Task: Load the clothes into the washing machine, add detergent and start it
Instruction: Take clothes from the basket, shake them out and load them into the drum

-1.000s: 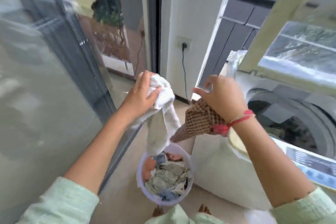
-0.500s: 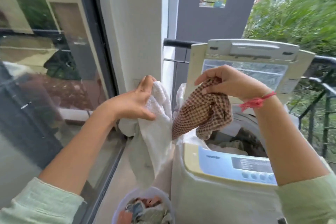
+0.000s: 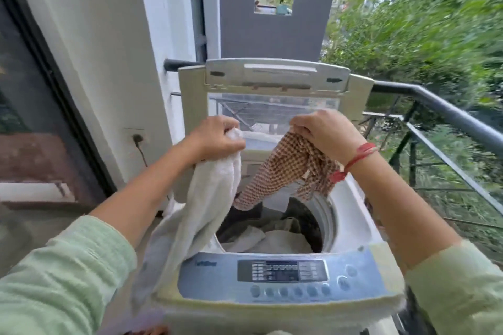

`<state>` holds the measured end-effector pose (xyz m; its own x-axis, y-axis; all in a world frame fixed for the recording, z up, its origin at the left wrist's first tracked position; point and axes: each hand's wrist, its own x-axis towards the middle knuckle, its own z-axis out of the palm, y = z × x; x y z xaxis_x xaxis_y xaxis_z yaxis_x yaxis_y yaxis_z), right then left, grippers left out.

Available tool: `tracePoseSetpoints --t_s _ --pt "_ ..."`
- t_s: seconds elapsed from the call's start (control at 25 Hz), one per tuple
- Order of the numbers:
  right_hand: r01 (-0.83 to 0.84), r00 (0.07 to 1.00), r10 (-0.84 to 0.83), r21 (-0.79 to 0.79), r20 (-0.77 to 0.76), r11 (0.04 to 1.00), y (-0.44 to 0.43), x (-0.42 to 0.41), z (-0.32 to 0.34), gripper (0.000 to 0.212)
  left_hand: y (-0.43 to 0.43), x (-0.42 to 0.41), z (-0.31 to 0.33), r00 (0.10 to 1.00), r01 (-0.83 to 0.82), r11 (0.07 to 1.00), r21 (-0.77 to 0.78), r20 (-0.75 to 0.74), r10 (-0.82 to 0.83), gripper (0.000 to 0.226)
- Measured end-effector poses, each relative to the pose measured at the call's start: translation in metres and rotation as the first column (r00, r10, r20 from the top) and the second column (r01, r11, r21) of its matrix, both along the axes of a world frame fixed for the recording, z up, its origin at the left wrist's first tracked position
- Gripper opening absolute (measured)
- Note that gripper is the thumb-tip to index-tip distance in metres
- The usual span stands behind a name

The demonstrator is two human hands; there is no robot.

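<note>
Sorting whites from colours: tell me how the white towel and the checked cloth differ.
The white towel is plain; the checked cloth is brown-and-white patterned. The towel hangs longer, trailing outside the washing machine; the checked cloth dangles over its open drum. Both are held aloft, bunched at the top.

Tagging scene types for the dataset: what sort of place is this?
Probably a home balcony used for laundry: a top-loading washing machine stands with its lid up, beside a metal railing with trees beyond.
</note>
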<state>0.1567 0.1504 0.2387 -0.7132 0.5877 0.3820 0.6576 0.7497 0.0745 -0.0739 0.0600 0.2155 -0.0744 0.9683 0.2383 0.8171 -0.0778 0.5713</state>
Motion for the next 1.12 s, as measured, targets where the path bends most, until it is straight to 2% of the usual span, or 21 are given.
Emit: tracePoseSetpoints --t_s 0.08,0.16,0.2,0.24,0.32,0.36,0.4,0.48,0.56,0.64,0.72,0.8,0.84,0.88,0.92,0.96,1.0,1.04,1.12 --pt "-0.05 0.991 0.051 -0.012 0.121 0.999 0.021 0.012 -0.021 0.023 0.026 0.025 -0.03 0.993 0.001 0.997 -0.083 -0.121 -0.011 0.022" --pt "-0.143 0.988 0.15 -0.157 0.03 0.977 0.036 0.019 -0.032 0.017 0.041 0.038 -0.057 0.995 0.007 0.99 -0.14 -0.101 -0.021 0.025" --pt "-0.184 0.983 0.179 -0.237 -0.044 0.954 0.044 0.023 -0.034 0.016 0.047 0.042 -0.067 0.997 0.02 0.986 -0.164 -0.068 -0.031 0.034" --pt "-0.211 0.977 0.205 -0.282 -0.051 0.936 0.053 0.025 -0.04 0.015 0.053 0.045 -0.077 0.998 0.04 0.98 -0.193 -0.044 -0.05 0.045" --pt "-0.226 0.97 0.239 -0.185 0.052 0.956 0.063 0.024 -0.055 0.008 0.059 0.051 -0.093 0.993 0.105 0.968 -0.23 -0.023 -0.113 0.057" --pt "-0.228 0.969 0.237 -0.121 0.066 0.966 0.068 0.021 -0.067 0.011 0.06 0.055 -0.101 0.991 0.129 0.96 -0.249 -0.003 -0.134 0.06" --pt "-0.209 0.977 0.212 -0.115 0.013 0.971 0.072 0.018 -0.075 0.017 0.063 0.057 -0.109 0.991 0.132 0.954 -0.269 0.015 -0.133 0.063" --pt "-0.266 0.964 0.249 -0.296 -0.097 0.917 0.078 0.012 -0.089 0.017 0.066 0.057 -0.124 0.994 0.104 0.951 -0.292 0.051 -0.093 0.072" --pt "-0.333 0.913 0.407 -0.575 0.0 0.747 0.081 0.006 -0.1 0.02 0.067 0.054 -0.133 0.994 0.091 0.939 -0.33 0.093 -0.063 0.082" --pt "-0.363 0.864 0.503 -0.645 0.037 0.672 0.084 -0.001 -0.105 0.025 0.069 0.051 -0.139 0.985 0.161 0.914 -0.372 0.12 -0.124 0.078" --pt "-0.429 0.849 0.526 -0.651 -0.054 0.626 0.088 -0.008 -0.108 0.026 0.07 0.051 -0.147 0.973 0.224 0.865 -0.449 0.152 -0.173 0.067" --pt "-0.425 0.872 0.48 -0.626 -0.091 0.653 0.093 -0.01 -0.113 0.029 0.074 0.049 -0.149 0.979 0.196 0.815 -0.546 0.149 -0.136 0.063" --pt "-0.376 0.9 0.43 -0.627 -0.07 0.683 0.096 -0.01 -0.115 0.031 0.076 0.047 -0.146 0.981 0.184 0.812 -0.554 0.152 -0.119 0.053" --pt "-0.298 0.924 0.381 -0.649 -0.014 0.7 0.102 -0.01 -0.117 0.032 0.079 0.045 -0.143 0.986 0.161 0.822 -0.546 0.122 -0.113 0.04" --pt "-0.202 0.933 0.351 -0.691 0.079 0.694 0.107 -0.009 -0.119 0.033 0.082 0.045 -0.137 0.992 0.115 0.84 -0.53 0.02 -0.123 0.033" --pt "-0.098 0.93 0.325 -0.736 0.173 0.67 0.113 -0.008 -0.12 0.033 0.085 0.046 -0.133 0.979 0.029 0.871 -0.491 -0.16 -0.123 0.032" --pt "-0.025 0.935 0.281 -0.752 0.215 0.659 0.118 -0.007 -0.123 0.031 0.089 0.048 -0.132 0.928 -0.062 0.911 -0.407 -0.359 -0.097 0.031" --pt "0.003 0.959 0.206 -0.733 0.195 0.681 0.124 -0.008 -0.127 0.027 0.093 0.052 -0.131 0.868 -0.121 0.944 -0.307 -0.494 -0.05 0.031" --pt "-0.032 0.999 0.031 -0.562 -0.012 0.827 0.134 -0.011 -0.137 0.017 0.101 0.051 -0.132 0.835 -0.18 0.95 -0.255 -0.55 0.01 0.035"
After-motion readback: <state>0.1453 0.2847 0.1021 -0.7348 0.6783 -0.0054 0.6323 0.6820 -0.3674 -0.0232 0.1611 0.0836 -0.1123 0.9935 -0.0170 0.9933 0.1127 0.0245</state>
